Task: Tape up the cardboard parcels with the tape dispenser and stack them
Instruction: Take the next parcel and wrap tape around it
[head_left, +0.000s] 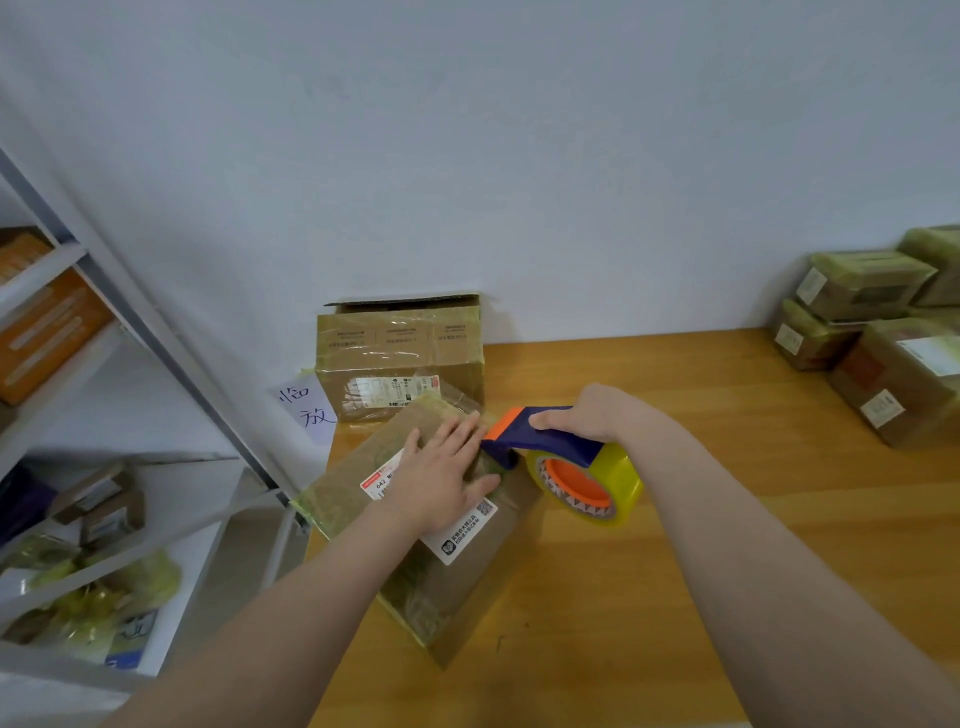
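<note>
Head view: the wooden worktop carries 1 long cardboard parcel lying askew at its left end, a second parcel behind it against the wall, and a group of taped parcels at the far right. The long parcel looks stiff and fairly light, but its skin of glossy tape is probably slippery, so it is best taken by its long edges or pinned from above. The tape dispenser, blue and orange with a yellowish tape roll, has its nose touching the parcel's right edge; it looks rigid and light, and the handle is the natural hold. The left hand lies flat on the parcel, fingers straight, pinning it. The right hand is curled around the dispenser's handle.
</note>
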